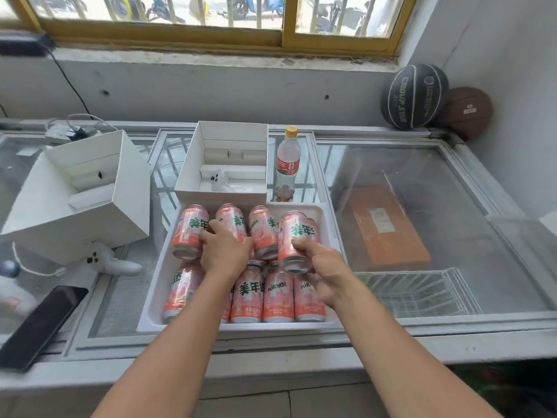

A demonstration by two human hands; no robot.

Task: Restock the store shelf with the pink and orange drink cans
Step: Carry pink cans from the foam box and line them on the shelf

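Pink-orange cans [251, 294], about ten, sit in one white foam tray [153, 294] at frame centre on a glass freezer lid [437, 236]. Left hand [224, 251] curls round second back can [230, 218]. Right hand [328, 276] grasps far-right back can [297, 236]. One bottle [288, 161] stands behind; two basketballs [414, 96] sit upper right.

Daylight comes through a wide window [283, 37] with a yellow frame and vertical bars; parked scooters show blurred outside. Below its chipped sill [211, 57] runs a scuffed grey-white wall [211, 89], with a black cable [69, 82] trailing down it at the left. A chest freezer [422, 164] with sliding glass lids spans the width. In its far right corner a black basketball [414, 96] touches a brown basketball [468, 111]. Pale floor tiles [301, 402] show beneath.
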